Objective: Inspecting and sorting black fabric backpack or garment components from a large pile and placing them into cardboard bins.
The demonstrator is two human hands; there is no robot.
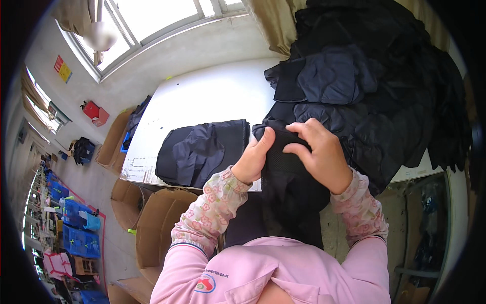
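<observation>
A black fabric piece (281, 172) with a mesh-like surface hangs in front of me, over the table's near edge. My left hand (254, 158) grips its upper left side, thumb on top and the other fingers hidden behind the cloth. My right hand (322, 154) is curled at its upper right, index fingertip on the top edge and thumb a little below, some fingers out of sight. To the left, a flat black panel (233, 147) lies on the white table (202, 96) with a crumpled dark cloth lining (197, 154) on it.
A large heap of black fabric pieces (395, 96) covers the table's right side, some with shiny dark linings (331, 76). Open cardboard boxes (159, 223) stand on the floor at left. Farther off are blue crates (81, 240) and a red box (96, 114) by the wall.
</observation>
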